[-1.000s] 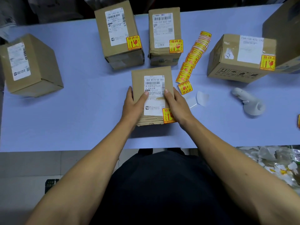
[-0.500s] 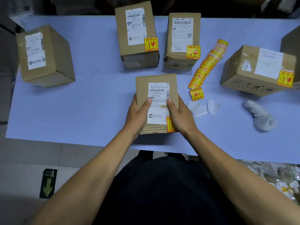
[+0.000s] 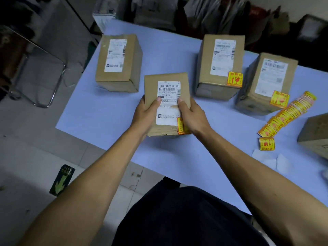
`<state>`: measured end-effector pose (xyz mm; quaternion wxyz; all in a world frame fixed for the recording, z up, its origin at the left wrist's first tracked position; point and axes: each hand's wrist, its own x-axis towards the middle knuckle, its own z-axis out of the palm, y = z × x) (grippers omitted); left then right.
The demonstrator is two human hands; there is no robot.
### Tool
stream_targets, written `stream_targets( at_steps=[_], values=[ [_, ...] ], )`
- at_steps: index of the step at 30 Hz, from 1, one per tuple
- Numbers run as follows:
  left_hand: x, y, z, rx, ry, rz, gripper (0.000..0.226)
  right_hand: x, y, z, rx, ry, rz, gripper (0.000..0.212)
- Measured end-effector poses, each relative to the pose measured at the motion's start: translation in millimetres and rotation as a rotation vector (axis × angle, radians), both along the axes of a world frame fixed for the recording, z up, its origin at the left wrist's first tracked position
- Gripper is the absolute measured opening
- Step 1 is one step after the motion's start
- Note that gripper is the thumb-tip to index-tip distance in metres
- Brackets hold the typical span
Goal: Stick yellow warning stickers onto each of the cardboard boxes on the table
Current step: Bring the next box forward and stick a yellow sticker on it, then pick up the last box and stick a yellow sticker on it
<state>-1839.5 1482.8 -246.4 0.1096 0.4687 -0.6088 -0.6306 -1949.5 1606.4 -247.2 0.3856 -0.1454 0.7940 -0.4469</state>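
Both hands grip a small cardboard box point(image 3: 166, 80) with a white shipping label and a yellow warning sticker point(image 3: 181, 126) at its near right corner. My left hand point(image 3: 146, 113) holds its left side, my right hand point(image 3: 192, 115) its right side, thumbs on the label. At the far left stands a box point(image 3: 119, 63) with no yellow sticker in sight. Two boxes behind, one in the middle point(image 3: 220, 66) and one to the right point(image 3: 268, 82), each carry a yellow sticker. A strip of yellow stickers point(image 3: 285, 115) lies on the table at the right.
The blue table point(image 3: 106, 110) ends at its left and near edges above a tiled floor. Another box point(image 3: 314, 135) sits at the right edge. White backing papers point(image 3: 271, 159) lie near the strip. A metal chair frame point(image 3: 44, 75) stands left of the table.
The view has swung to the left, and both hands have carried the held box leftward, toward the unstickered box. The grip is unchanged.
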Motion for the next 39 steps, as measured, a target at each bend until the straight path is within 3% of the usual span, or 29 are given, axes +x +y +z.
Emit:
stream_targets(
  at_steps=[9,18,29,32,34,37,39],
  values=[
    [-84.3,-101.9,11.7,0.048,0.020,-0.087,0.031,-72.8,-91.0,7.5,-0.017,-0.003,-0.056,0.057],
    [-132.2,-137.5,-33.3,0.175,-0.024,-0.125,0.017,-113.5,-128.0,-26.3,0.095,-0.090,-0.139,0.063],
    [-136.6,-145.8,-49.9,0.033,-0.049,-0.172,0.050,-125.8,-129.1,-41.2,0.071,-0.008,-0.077,0.053],
    [-135.3,-147.2,-39.7,-0.025,-0.124,-0.220,0.055,-126.9,-131.1,-29.5,0.201,0.070,0.012,0.058],
    [-135.7,-146.3,-28.7,-0.117,-0.204,-0.256,0.046,-127.2,-134.4,-19.5,0.303,0.148,0.053,0.060],
    [-137.1,-150.4,-12.2,-0.297,-0.226,-0.299,0.035,-126.4,-138.1,-5.2,0.350,0.368,0.095,0.048],
    [-127.9,-157.1,0.0,-0.483,-0.175,-0.390,0.043,-122.1,-138.5,3.3,0.314,0.564,0.174,0.045]
  ],
)
